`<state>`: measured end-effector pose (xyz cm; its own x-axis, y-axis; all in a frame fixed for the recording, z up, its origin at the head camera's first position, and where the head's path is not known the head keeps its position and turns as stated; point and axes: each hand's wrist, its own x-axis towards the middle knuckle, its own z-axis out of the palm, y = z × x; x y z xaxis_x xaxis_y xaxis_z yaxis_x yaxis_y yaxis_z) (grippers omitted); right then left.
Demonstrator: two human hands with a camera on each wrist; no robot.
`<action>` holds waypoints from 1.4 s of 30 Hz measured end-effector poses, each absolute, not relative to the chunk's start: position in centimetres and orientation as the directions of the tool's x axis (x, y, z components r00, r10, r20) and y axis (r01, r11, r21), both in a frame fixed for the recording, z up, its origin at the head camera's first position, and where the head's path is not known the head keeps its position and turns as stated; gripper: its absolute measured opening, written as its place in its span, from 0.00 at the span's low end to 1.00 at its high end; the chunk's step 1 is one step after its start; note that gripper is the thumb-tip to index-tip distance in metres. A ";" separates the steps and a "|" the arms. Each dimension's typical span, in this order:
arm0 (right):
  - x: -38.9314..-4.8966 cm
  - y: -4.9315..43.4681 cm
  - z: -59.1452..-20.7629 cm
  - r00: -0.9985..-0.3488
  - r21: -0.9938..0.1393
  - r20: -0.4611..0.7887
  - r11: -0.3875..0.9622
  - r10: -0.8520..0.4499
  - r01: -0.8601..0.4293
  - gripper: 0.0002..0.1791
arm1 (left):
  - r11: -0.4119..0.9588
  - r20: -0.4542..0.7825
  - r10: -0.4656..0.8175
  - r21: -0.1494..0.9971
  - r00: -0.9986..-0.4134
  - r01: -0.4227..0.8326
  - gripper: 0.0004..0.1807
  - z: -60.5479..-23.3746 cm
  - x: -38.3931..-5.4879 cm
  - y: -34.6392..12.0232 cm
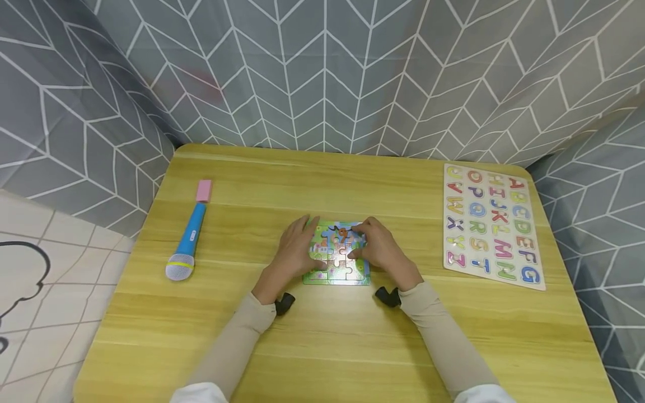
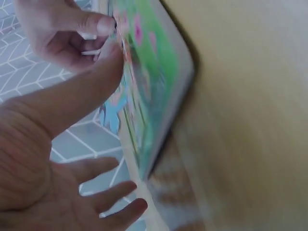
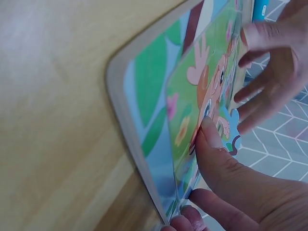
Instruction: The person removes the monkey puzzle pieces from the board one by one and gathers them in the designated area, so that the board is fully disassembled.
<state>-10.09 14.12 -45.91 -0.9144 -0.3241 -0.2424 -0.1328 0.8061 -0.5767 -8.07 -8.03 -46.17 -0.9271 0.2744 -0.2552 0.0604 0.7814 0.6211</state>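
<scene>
A small jigsaw puzzle (image 1: 336, 274) in a green-edged tray lies mid-table, with a brown cartoon animal near its far edge. My left hand (image 1: 294, 246) is at its left side; in the left wrist view its thumb (image 2: 103, 70) lies over the pieces while the other fingers stretch out loosely. On the right side, my right hand (image 1: 383, 243) has its thumb (image 3: 216, 149) pressing on the picture and its fingers curled at the tray's edge. A blue jigsaw piece (image 3: 234, 126) sticks up above the surface between the hands.
Left on the table lie a blue toy microphone (image 1: 188, 238) and a pink block (image 1: 204, 191). An alphabet board (image 1: 489, 224) with coloured letters lies at the right. Patterned grey curtains (image 1: 322, 73) hang behind the table.
</scene>
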 end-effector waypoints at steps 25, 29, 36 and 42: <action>-11.3 13.5 -47.2 -0.939 -0.706 -0.119 0.693 -0.321 -0.147 0.19 | 0.834 -0.329 0.293 0.547 -0.898 0.072 0.61 -46.3 -7.7 -9.1; -11.3 13.4 -47.3 -0.940 -0.717 -0.129 0.684 -0.316 -0.132 0.15 | 0.832 -0.333 0.289 0.552 -0.897 0.063 0.61 -46.3 -7.7 -9.2; -11.1 13.3 -47.4 -0.945 -0.732 -0.129 0.672 -0.302 -0.114 0.12 | 0.823 -0.334 0.291 0.566 -0.896 0.057 0.60 -46.2 -7.7 -9.4; -10.8 13.4 -47.3 -0.936 -0.743 -0.149 0.661 -0.318 -0.106 0.11 | 0.818 -0.330 0.297 0.571 -0.896 0.061 0.60 -46.3 -7.8 -9.3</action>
